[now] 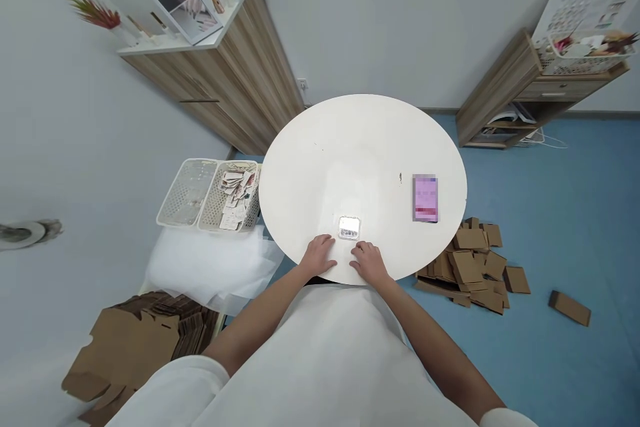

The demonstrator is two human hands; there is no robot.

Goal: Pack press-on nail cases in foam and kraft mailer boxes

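Both my hands rest on the near edge of a round white table [320, 167]. My left hand [319, 255] lies flat, fingers stretched toward the right, holding nothing. My right hand [369, 262] lies palm down with fingers loosely spread, its fingertips just short of a small clear plastic case [349, 227] that sits on the table between the hands and a little beyond them. Neither hand touches the case. A pink rectangular card or phone [425, 197] lies further right on the table.
Two white mesh baskets [190, 190] stand left of the table on a white-covered surface, one holding several small packets [237, 199]. Flat cardboard pieces [475, 263] lie piled on the blue floor at right. More folded cardboard [135, 340] is stacked at lower left. Wooden cabinets [235, 73] line the wall.
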